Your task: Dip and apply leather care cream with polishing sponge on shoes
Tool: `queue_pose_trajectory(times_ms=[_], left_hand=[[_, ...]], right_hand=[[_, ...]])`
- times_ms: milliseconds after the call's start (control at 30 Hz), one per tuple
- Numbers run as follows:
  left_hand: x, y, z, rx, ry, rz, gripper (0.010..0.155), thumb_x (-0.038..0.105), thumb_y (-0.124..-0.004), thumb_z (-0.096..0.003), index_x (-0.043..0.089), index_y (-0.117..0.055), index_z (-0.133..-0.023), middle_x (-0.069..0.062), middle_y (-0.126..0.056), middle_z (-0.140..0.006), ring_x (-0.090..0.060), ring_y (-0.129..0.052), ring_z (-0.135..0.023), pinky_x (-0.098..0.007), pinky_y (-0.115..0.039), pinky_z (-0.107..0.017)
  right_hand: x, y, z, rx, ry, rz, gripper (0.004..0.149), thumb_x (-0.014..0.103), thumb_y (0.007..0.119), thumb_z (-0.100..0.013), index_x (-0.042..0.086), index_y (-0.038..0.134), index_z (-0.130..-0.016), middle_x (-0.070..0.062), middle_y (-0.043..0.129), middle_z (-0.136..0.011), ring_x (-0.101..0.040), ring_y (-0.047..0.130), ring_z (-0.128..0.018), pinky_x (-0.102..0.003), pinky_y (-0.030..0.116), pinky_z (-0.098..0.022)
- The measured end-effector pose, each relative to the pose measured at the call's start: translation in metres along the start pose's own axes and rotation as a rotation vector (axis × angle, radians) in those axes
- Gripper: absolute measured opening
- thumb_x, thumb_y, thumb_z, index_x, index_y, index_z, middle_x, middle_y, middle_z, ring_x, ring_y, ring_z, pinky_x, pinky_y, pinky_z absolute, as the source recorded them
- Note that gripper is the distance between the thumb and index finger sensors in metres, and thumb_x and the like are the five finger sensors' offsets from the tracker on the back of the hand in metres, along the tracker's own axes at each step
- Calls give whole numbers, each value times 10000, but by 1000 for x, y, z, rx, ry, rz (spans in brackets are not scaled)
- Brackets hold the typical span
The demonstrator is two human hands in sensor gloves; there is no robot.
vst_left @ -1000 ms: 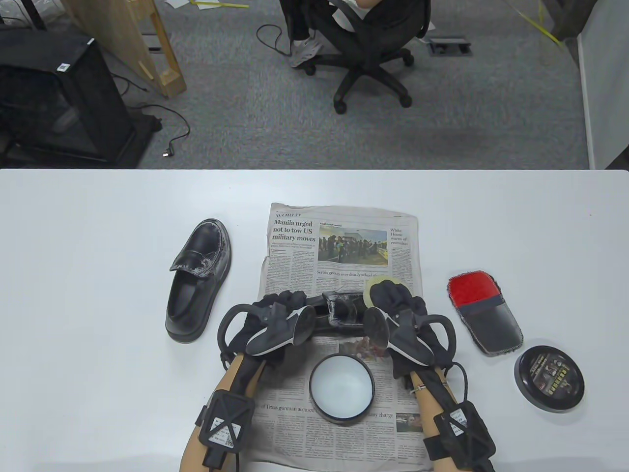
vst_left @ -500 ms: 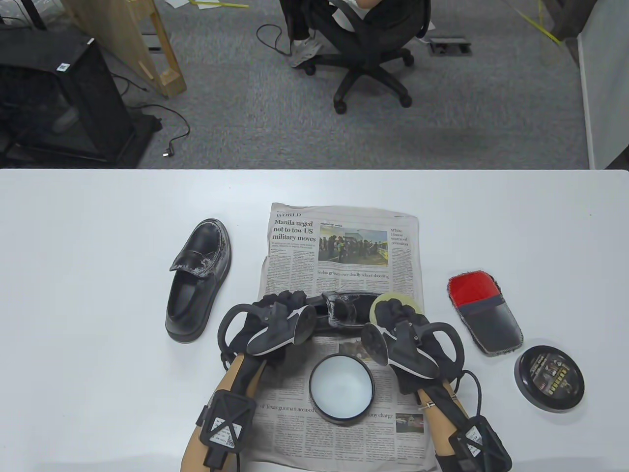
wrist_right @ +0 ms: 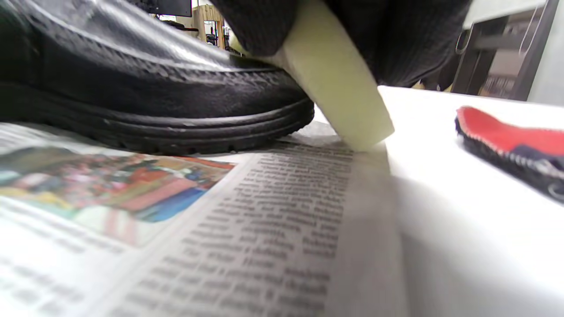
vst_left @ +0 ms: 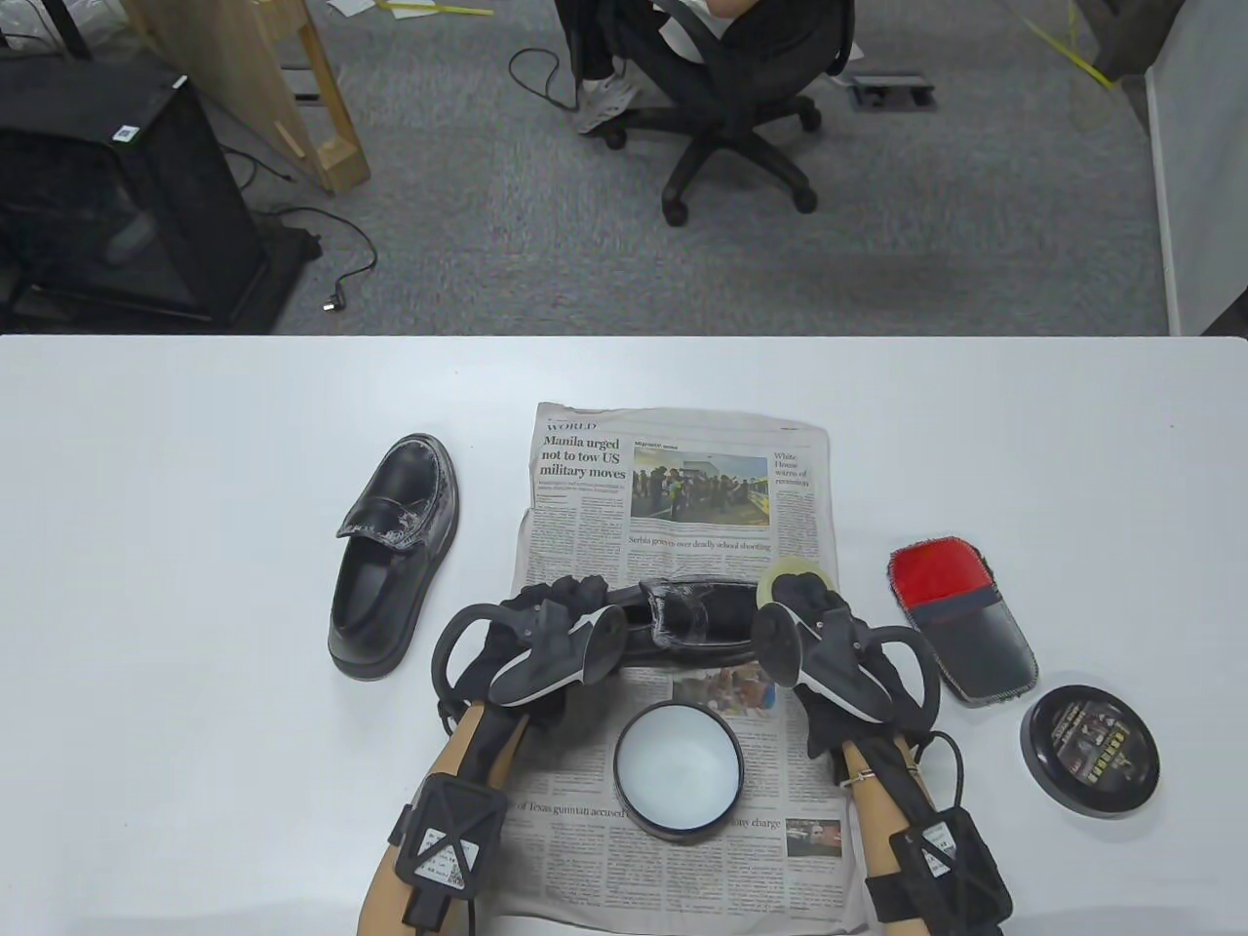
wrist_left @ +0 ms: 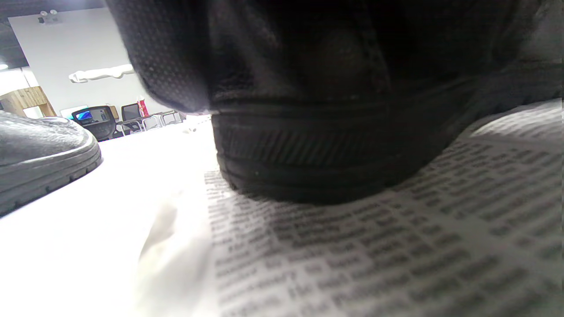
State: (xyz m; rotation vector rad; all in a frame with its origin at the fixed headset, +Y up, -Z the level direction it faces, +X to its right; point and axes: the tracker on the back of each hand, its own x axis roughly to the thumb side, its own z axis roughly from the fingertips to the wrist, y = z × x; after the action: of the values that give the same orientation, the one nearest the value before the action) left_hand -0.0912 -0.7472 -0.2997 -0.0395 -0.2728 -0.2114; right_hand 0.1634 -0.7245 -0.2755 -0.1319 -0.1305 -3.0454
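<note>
A black shoe (vst_left: 700, 622) lies across the newspaper (vst_left: 682, 478). My left hand (vst_left: 558, 600) grips its heel end, which fills the left wrist view (wrist_left: 317, 145). My right hand (vst_left: 805, 603) holds a pale yellow sponge (vst_left: 786, 575) at the shoe's toe end. In the right wrist view the sponge (wrist_right: 335, 83) is tilted, its lower edge on the paper, next to the toe (wrist_right: 154, 105). The open cream jar (vst_left: 678, 770) stands on the paper between my forearms. A second black shoe (vst_left: 395, 556) with white smears lies to the left on the table.
A red and black polishing mitt (vst_left: 960, 624) lies to the right of the newspaper; it also shows in the right wrist view (wrist_right: 506, 136). The jar's black lid (vst_left: 1090, 749) lies at the right, near the front. An office chair stands on the floor beyond the table.
My right hand has slid the sponge to the right, along the shoe's front to its toe end. My left hand and the shoe have stayed put.
</note>
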Motion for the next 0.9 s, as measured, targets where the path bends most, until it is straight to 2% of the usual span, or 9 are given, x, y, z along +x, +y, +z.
queue_pose_trajectory(times_ms=[167, 300, 467, 533, 567, 667, 767, 833, 900], left_hand=[[0, 0, 0, 2, -3, 7, 855, 684, -779, -335, 299, -631, -1084, -26, -846, -1059, -263, -880, -903, -428, -815, -627], [-1, -1, 0, 0, -6, 13, 868, 682, -781, -337, 289, -621, -1095, -35, -836, -1070, -275, -875, -910, -434, -811, -632], [-2, -1, 0, -7, -14, 28, 883, 680, -779, -349, 284, -596, -1116, -38, -812, -1097, -292, -867, -926, -450, -805, -640], [-4, 0, 1, -4, -33, 76, 889, 669, -781, -360, 293, -558, -1134, -37, -777, -1129, -300, -857, -944, -465, -796, -655], [-6, 1, 2, 1, -40, 99, 890, 660, -783, -366, 301, -537, -1142, -40, -747, -1153, -307, -849, -955, -476, -789, -665], [-16, 3, 6, 43, -91, 232, 836, 614, -803, -388, 367, -515, -1134, -47, -633, -1224, -322, -796, -1016, -505, -756, -711], [-27, 8, 14, 96, -116, 364, 679, 574, -835, -399, 424, -644, -1033, -34, -637, -1221, -310, -806, -1012, -511, -754, -714], [-30, 11, 17, 99, -122, 351, 585, 587, -838, -384, 407, -756, -935, -8, -706, -1183, -299, -827, -994, -498, -772, -698], [-32, 12, 18, 37, -94, 231, 617, 625, -818, -374, 373, -772, -936, -9, -724, -1176, -307, -839, -986, -470, -814, -672]], right_hand=[[-22, -21, 37, -38, -20, -16, 515, 330, 685, -588, 191, 573, -1071, -90, 716, -1060, -300, 855, -907, -401, 787, -629], [-41, -27, 63, -64, 54, 46, 516, 345, 712, -580, 171, 620, -1057, -91, 777, -1024, -297, 902, -859, -401, 808, -597], [-52, 2, 59, 133, 155, 165, 532, 357, 732, -566, 145, 650, -1048, -103, 817, -995, -301, 938, -818, -400, 825, -573], [-51, 19, 53, 243, 101, 105, 571, 439, 733, -539, 166, 662, -1036, -89, 813, -991, -290, 934, -819, -392, 829, -571], [-50, 20, 53, 254, 97, 86, 596, 471, 712, -539, 148, 662, -1037, -118, 798, -989, -319, 921, -814, -409, 823, -564], [-51, 15, 54, 219, 115, 81, 589, 506, 622, -568, 147, 690, -1031, -113, 834, -978, -319, 942, -804, -419, 827, -561], [-56, 15, 59, 188, 105, 46, 605, 508, 597, -578, 147, 646, -1061, -118, 816, -1005, -336, 921, -831, -444, 803, -587], [-57, 12, 62, 161, 89, 11, 622, 510, 590, -581, 149, 604, -1086, -131, 756, -1056, -378, 856, -894, -482, 763, -624], [-57, 7, 65, 99, 57, -31, 639, 512, 583, -582, 152, 553, -1109, -133, 695, -1096, -394, 791, -946, -498, 725, -659]])
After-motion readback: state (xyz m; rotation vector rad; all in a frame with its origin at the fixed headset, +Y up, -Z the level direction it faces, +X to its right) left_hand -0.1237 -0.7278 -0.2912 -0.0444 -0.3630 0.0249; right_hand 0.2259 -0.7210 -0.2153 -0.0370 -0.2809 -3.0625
